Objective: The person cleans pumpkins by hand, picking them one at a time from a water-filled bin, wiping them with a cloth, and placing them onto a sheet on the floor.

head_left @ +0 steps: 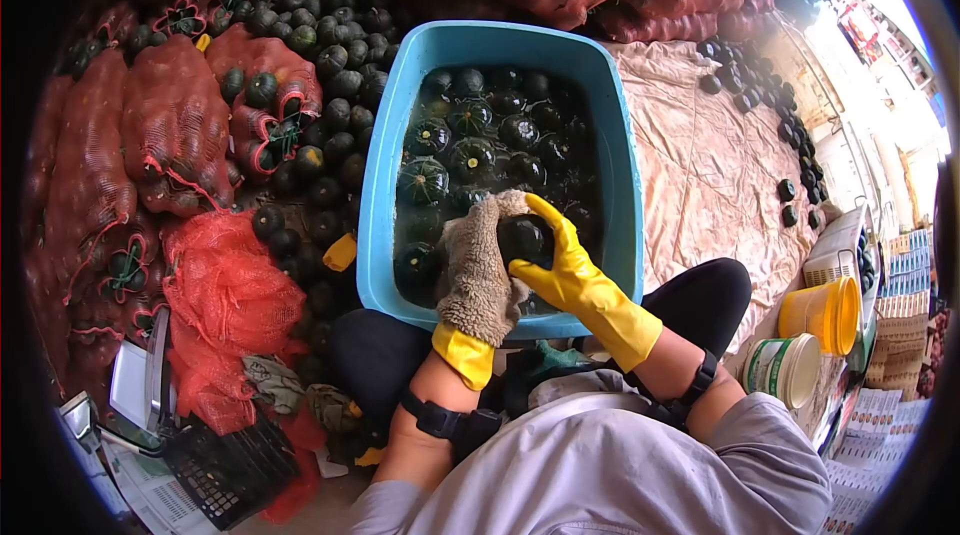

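Both my hands are over a blue plastic tub (377, 185) of water, where several dark green round squashes (472, 157) float. A single dark green squash (523, 238) is between my hands, partly hidden by them. My left hand (478, 270) wears a yellow rubber glove with a brown terry cloth mitt (470, 285) over it, and the mitt presses against the squash's left side. Around the right side curve the thumb and fingers of my right hand (570, 275), in a yellow rubber glove.
Red mesh sacks (175, 125) of squashes stand at left, beside loose squashes (335, 60). An orange-red net (230, 280) and black crate (235, 465) lie near my left. A pale cloth sheet (700, 155) covers the right floor, with a yellow bucket (815, 317) and white bucket (780, 370) nearer me.
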The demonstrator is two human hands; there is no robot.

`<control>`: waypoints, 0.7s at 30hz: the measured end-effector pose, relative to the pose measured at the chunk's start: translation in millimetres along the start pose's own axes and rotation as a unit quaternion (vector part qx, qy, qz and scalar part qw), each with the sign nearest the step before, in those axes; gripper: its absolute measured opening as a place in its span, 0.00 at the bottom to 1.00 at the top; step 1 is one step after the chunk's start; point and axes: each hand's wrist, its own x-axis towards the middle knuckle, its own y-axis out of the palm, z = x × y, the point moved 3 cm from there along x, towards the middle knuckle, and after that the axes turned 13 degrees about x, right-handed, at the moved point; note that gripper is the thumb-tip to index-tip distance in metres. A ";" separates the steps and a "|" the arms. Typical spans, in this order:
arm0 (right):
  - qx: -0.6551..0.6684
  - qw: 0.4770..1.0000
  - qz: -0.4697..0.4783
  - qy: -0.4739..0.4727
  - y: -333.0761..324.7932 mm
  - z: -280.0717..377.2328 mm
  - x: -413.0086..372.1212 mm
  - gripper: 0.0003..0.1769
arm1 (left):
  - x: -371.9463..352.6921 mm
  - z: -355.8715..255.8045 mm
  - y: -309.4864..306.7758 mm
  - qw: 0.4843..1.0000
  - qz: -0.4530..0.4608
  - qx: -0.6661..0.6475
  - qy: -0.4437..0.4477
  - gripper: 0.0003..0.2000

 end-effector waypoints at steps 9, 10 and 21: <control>-0.008 0.978 -0.202 0.054 10.5 -43.9 4.5 0.41 | 20.2 21.7 9.2 0.990 -0.051 -0.119 -0.056 0.16; -0.064 0.979 -0.189 -0.044 17.6 -30.8 2.0 0.43 | 21.3 21.5 11.3 0.990 -0.062 -0.107 -0.061 0.16; 0.645 0.670 -0.059 0.364 -76.5 -24.6 -7.9 0.40 | 12.7 2.3 -3.1 0.987 -0.010 0.087 -0.138 0.18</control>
